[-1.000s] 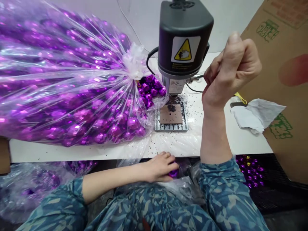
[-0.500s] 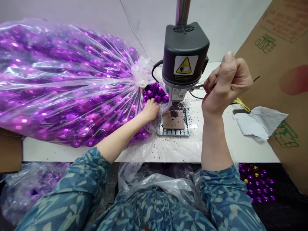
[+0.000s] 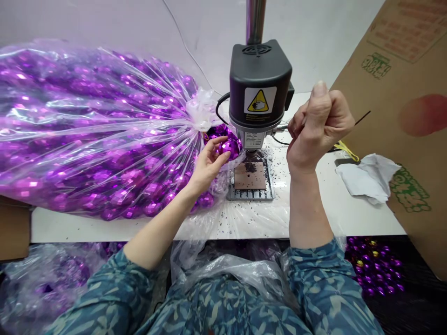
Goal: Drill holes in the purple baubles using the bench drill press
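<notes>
A purple faceted ball (image 3: 229, 147) is between the thumb and fingers of my left hand (image 3: 206, 163), just outside the tied neck of a big clear bag (image 3: 202, 109). More purple balls (image 3: 220, 130) lie behind it. My right hand (image 3: 319, 123) is closed in a fist around the feed handle (image 3: 282, 127) of a black drill press (image 3: 260, 70); most of the handle is hidden by the fingers. Below the chuck (image 3: 250, 153), a brown square board (image 3: 249, 177) with a small hole lies on the slotted metal base (image 3: 250, 195), sprinkled with dark shavings.
The bag full of purple balls fills the left of the white table (image 3: 363, 225). At right are crumpled white paper (image 3: 370, 179), a yellow-handled tool (image 3: 347, 150) and a tall cardboard box (image 3: 380, 93). Below the table's edge, more purple balls (image 3: 379, 270) sit in a dark container.
My left hand has drawn back slightly from the pile and turned, and a purple ball now shows in its fingers. My right hand stays on the handle. The view has shifted a little.
</notes>
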The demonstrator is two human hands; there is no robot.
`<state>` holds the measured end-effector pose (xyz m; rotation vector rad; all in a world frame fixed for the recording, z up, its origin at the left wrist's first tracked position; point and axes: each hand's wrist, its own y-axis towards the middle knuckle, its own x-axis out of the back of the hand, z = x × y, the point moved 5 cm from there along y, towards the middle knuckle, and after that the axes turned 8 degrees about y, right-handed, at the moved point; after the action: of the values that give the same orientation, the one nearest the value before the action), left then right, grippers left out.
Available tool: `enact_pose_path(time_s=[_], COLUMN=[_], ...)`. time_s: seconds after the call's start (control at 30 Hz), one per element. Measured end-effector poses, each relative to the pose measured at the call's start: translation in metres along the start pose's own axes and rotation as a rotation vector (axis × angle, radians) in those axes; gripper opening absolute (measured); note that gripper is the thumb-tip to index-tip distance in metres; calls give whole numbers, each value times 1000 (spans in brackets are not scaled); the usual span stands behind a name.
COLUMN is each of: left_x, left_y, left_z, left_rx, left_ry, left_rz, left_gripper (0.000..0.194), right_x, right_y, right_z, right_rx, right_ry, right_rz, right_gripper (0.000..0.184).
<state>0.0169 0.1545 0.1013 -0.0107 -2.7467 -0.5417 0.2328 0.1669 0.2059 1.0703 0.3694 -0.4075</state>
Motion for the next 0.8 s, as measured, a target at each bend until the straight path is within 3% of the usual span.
enact_pose_path(time_s=[0.13, 0.3, 0.57, 0.8], left_x=[-21, -38, -50, -49], left_y=[-23, -37, -46, -47], left_z=[9, 28, 41, 41], left_rx=[288, 488, 520, 319], left_ry=[-413, -582, -622, -391], left_rz=[103, 105, 205, 125], left_gripper=[39, 40, 39, 59], right_x=[0, 0, 1, 0], right_y=[0, -1, -2, -2], right_z=[1, 2, 0, 3], right_rx=[-5, -25, -24, -46], right_ry=[-10, -35, 15, -2], right_rz=[14, 15, 28, -1], right_gripper=[53, 55, 54, 61])
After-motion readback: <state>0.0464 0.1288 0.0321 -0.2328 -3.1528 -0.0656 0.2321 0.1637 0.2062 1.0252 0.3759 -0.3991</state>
